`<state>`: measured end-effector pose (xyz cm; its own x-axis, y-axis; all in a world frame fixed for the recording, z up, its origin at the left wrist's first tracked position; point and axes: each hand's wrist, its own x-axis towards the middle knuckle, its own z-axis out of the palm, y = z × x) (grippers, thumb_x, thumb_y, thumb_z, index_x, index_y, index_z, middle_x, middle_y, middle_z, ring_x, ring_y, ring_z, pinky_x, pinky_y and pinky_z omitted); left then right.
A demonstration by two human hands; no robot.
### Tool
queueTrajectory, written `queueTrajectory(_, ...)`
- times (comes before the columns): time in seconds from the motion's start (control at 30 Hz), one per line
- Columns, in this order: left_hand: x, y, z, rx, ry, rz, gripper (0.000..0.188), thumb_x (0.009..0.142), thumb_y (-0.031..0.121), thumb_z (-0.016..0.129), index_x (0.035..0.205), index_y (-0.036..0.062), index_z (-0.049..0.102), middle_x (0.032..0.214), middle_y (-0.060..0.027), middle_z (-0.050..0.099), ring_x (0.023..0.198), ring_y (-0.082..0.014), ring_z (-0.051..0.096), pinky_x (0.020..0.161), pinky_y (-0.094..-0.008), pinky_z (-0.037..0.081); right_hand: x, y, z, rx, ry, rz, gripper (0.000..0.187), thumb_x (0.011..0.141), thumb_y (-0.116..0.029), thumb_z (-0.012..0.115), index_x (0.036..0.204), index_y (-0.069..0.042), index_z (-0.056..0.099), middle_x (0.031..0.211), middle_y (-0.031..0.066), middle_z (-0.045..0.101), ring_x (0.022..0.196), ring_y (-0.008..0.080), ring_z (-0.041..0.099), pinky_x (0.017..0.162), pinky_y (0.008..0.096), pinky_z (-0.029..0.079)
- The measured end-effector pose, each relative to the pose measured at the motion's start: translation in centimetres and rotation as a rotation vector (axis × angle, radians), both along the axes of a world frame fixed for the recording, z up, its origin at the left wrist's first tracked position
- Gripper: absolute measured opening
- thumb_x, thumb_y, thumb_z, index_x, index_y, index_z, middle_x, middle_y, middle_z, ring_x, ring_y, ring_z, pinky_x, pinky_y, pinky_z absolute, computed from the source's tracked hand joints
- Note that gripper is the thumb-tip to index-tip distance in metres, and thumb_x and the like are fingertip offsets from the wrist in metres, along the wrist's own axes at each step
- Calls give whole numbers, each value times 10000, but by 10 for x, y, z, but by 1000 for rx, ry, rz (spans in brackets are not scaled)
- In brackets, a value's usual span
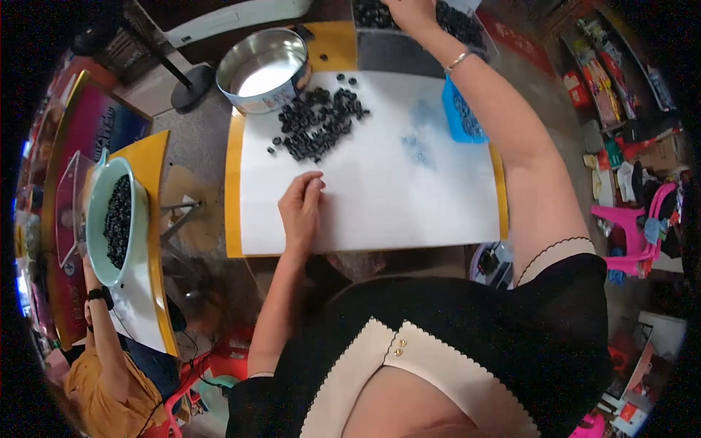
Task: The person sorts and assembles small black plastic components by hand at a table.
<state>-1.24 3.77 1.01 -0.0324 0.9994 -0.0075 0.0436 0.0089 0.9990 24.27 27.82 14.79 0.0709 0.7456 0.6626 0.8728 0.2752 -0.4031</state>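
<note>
My left hand (298, 212) rests on the white tabletop (380, 212), just below a loose pile of small black ring-like parts (318, 128). Its fingers are curled and pressed against the thumb. Whatever they may pinch is too small to name. My right arm, with a bracelet at the wrist, stretches to the far side. There my right hand (410, 13) is over a dark tray (376, 47) full of similar black parts; the upper frame edge cuts off its fingers. Below that forearm stands a blue container (454, 120) of small bluish pieces, partly hidden by the arm.
A round metal tin (274, 98) stands at the table's far left corner. Tiny blue pieces (416, 150) lie scattered right of the pile. At the left, another person (109, 365) sits by a second table with a pale green basin (139, 212) of black parts. A pink stool (621, 233) is right.
</note>
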Motion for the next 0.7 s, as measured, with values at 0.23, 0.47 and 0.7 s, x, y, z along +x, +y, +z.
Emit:
queueTrajectory(0.23, -2, 3, -10, 51, 28, -22, 157, 888, 105, 551, 988, 11, 627, 776, -15, 600, 615, -54, 502, 569, -187, 416, 27, -122, -51, -188, -71, 361, 192, 817, -210, 566, 890, -68, 673, 864, 109, 639, 823, 266, 605, 714, 360, 466)
queueTrajectory(0.47, 1, 0, -10, 30, 32, -29, 158, 897, 108, 542, 991, 13, 625, 785, -19, 600, 631, -55, 496, 578, -182, 412, 35, -189, -117, -414, -191, 236, 165, 785, -167, 575, 866, -45, 653, 868, 121, 599, 862, 295, 550, 758, 392, 449)
queueTrajectory(0.7, 1, -3, -12, 66, 56, -31, 162, 896, 104, 541, 998, 7, 622, 794, -20, 597, 641, -59, 493, 593, -187, 414, 35, -196, -138, -403, -107, 230, 137, 758, -141, 580, 832, -41, 638, 895, 115, 595, 901, 295, 530, 805, 398, 426)
